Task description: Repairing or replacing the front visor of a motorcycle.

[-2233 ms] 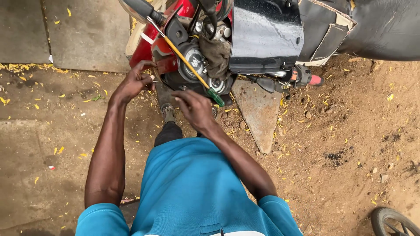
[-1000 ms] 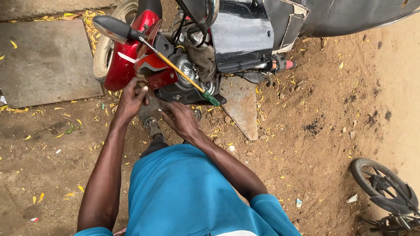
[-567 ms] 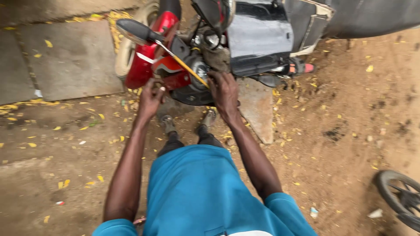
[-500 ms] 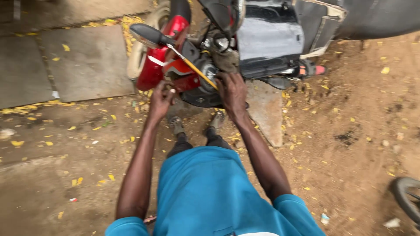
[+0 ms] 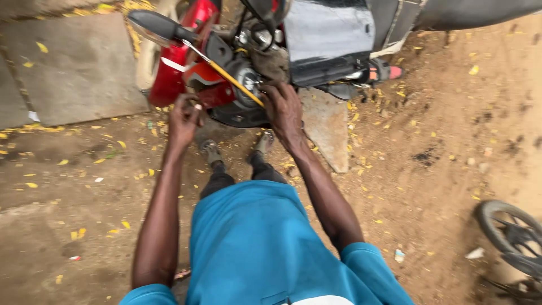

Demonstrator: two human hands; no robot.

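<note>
While person bends over red motorbike [image 5: 186,73], both hands work low at engine [image 5: 243,85]. Left hand [image 5: 183,118] curled, grip unclear. Right hand [image 5: 284,108] spread on engine. Next likely: firm, steady hold.

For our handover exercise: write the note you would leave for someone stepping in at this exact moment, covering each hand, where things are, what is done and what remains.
Left hand: curled at the red side panel, low on the motorcycle; whether it grips anything cannot be told.
Right hand: pressed on the dark engine area, beside the yellow-handled tool slanting across it.
Motorcycle: upright on dirt, a flat stone slab beneath.
Done: nothing visibly removed.
Left: work at the engine goes on; check what the left hand holds.
</note>
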